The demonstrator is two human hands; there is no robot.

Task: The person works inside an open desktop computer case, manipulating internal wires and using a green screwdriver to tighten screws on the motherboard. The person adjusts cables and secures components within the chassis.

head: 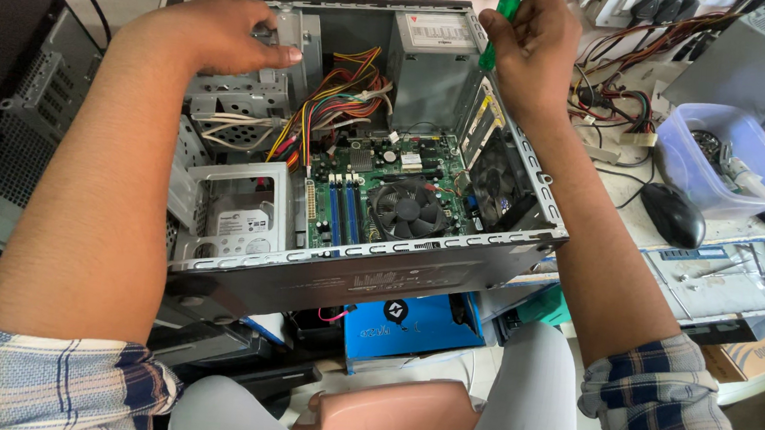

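On the workbench lies an open grey metal computer case, side panel off, showing a green motherboard with a round black cooling fan. Left hand rests palm-down on the perforated metal drive cage at the case's upper left, fingers curled over its edge, gripping nothing loose. Right hand is closed round a green-handled screwdriver, held upright at the case's upper rear wall beside the grey power supply box. Near the right forearm sit a black mouse and a clear plastic tub.
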